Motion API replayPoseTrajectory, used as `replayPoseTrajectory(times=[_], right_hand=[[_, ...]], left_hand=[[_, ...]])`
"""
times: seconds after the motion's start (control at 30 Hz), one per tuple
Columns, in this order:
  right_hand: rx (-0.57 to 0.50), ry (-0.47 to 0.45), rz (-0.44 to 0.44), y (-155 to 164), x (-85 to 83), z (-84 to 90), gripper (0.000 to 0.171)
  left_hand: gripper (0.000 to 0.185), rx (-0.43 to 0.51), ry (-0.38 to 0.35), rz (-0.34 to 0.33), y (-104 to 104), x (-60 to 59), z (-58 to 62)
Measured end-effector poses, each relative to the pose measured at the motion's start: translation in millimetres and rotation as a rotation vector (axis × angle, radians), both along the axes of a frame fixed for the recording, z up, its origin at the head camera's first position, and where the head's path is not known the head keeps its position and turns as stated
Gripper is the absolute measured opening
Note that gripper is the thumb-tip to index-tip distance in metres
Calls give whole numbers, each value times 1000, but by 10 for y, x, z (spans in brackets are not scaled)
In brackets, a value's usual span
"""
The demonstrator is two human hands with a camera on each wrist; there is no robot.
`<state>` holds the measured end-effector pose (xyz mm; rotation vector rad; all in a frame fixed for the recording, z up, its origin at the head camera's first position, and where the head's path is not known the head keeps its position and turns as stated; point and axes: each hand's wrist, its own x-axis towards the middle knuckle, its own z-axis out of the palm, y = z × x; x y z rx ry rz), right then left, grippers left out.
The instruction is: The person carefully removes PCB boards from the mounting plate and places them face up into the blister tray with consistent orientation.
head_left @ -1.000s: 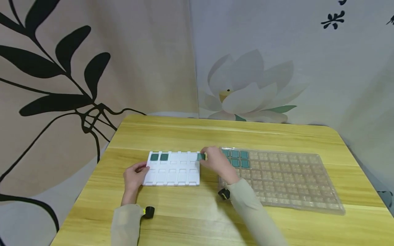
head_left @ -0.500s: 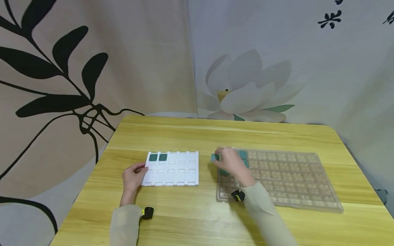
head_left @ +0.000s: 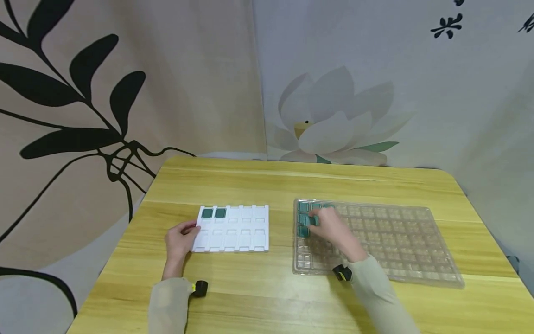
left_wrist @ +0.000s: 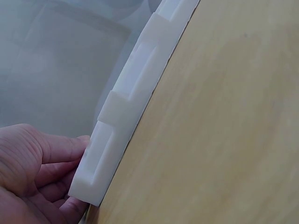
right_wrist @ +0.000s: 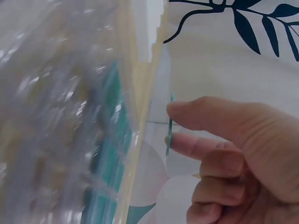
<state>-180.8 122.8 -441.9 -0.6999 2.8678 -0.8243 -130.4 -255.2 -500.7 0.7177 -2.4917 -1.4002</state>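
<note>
My left hand (head_left: 181, 239) grips the left edge of a white slotted tray (head_left: 246, 241), thumb on top, as the left wrist view also shows. Two dark green square chips (head_left: 206, 213) lie in that tray's back row, at the left. Over the left part of a clear plastic compartment tray (head_left: 392, 250) is my right hand (head_left: 333, 227). Its thumb and forefinger pinch a thin green chip (right_wrist: 168, 148), seen edge-on in the right wrist view, apart from the tray surface there. Several green chips (head_left: 303, 232) sit in the clear tray's back left compartments, some hidden by the hand.
Both trays lie on a wooden table (head_left: 250, 297), the white one left of the clear one, with a strip of wood between them. A printed curtain (head_left: 208, 93) hangs behind the table's back edge.
My right hand has carried the green chip rightward from the white tray's back right slot to over the clear tray. The left hand has kept its grip on the white tray.
</note>
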Motion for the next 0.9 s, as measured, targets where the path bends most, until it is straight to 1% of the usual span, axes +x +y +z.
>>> replayPoseTrajectory(times=[0.23,0.4,0.63,0.9], right_hand=[[61,-48,-40,118,36,-74,27],[94,-53,-50,146,61,-117,26],[107,-117,-54,147,65,-183,27],[121,-98,-55,147,53,-209,27]], left_hand=[[27,-8,5,10,1,-9,-13],[27,-3,-1,10,-4,-15,-19],[27,3,-8,8,-8,-17,-17],[27,-1,-17,3,-6,-3,2]])
